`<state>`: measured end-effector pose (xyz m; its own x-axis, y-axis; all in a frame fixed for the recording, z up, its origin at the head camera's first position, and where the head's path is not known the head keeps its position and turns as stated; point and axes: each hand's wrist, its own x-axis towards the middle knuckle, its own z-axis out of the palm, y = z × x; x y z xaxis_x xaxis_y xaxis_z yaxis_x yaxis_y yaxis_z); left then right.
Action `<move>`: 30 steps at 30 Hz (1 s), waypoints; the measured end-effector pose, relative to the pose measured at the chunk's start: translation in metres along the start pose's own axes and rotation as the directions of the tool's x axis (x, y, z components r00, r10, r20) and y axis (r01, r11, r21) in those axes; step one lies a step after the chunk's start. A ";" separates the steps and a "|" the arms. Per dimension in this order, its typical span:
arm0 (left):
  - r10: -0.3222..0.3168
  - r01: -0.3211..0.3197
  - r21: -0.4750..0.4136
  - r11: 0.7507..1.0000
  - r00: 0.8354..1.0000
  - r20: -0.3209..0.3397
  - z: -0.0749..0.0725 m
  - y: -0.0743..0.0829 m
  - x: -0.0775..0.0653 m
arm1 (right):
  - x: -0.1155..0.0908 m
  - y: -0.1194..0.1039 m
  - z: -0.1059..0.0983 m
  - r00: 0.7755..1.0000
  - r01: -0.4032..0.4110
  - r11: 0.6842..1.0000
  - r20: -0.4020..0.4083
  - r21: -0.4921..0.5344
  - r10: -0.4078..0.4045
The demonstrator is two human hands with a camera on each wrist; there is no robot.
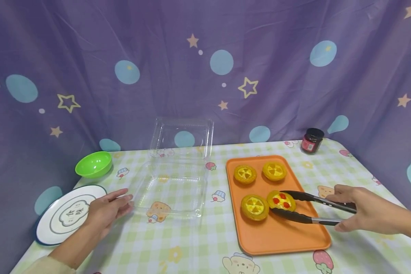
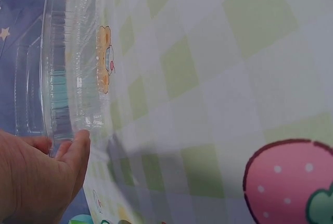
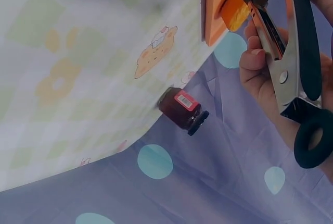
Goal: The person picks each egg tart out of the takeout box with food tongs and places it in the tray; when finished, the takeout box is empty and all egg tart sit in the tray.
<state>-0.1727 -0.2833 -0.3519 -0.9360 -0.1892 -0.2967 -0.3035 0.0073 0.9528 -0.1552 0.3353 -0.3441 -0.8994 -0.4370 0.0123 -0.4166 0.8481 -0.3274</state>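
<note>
My right hand [image 1: 366,209] grips a pair of tongs [image 1: 323,220] with black tips and metal arms. The tips stand on either side of a tart [image 1: 281,201] with red pieces on top, over the orange tray [image 1: 277,241]. Left of it sits a tart [image 1: 255,207] with yellow wedges; two more yellow tarts, one [image 1: 245,174] on the left and one [image 1: 274,171] on the right, lie at the tray's far end. My left hand [image 1: 107,209] pinches the left rim of a clear plastic container [image 1: 171,190], whose lid [image 1: 183,137] stands raised behind.
A white plate [image 1: 51,224] with a dark rim lies at the left edge, with a green bowl [image 1: 94,164] behind it. At the back right stands a dark jar [image 1: 312,140] with a red label. A purple curtain [image 1: 274,34] hangs behind the checked tablecloth [image 1: 205,251].
</note>
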 end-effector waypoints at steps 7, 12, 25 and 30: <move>0.006 -0.006 -0.008 1.000 1.000 0.004 0.000 0.000 -0.001 | -0.002 0.000 0.001 0.998 0.041 0.999 -0.045 -0.026 -0.043; -0.001 0.001 -0.003 1.000 1.000 -0.004 0.001 0.000 -0.001 | -0.004 0.001 -0.002 0.983 0.130 0.991 -0.130 -0.007 -0.130; -0.004 0.004 -0.011 1.000 1.000 -0.006 0.000 0.000 0.000 | -0.001 -0.007 -0.012 0.947 0.119 0.992 -0.294 -0.042 -0.126; 0.005 -0.005 -0.002 1.000 1.000 -0.001 0.000 -0.001 0.000 | -0.001 -0.010 -0.012 0.937 0.072 0.997 -0.343 -0.011 -0.071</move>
<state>-0.1728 -0.2830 -0.3528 -0.9373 -0.1899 -0.2923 -0.2989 0.0063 0.9543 -0.1519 0.3304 -0.3294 -0.8582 -0.3673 0.3584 -0.4817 0.8175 -0.3156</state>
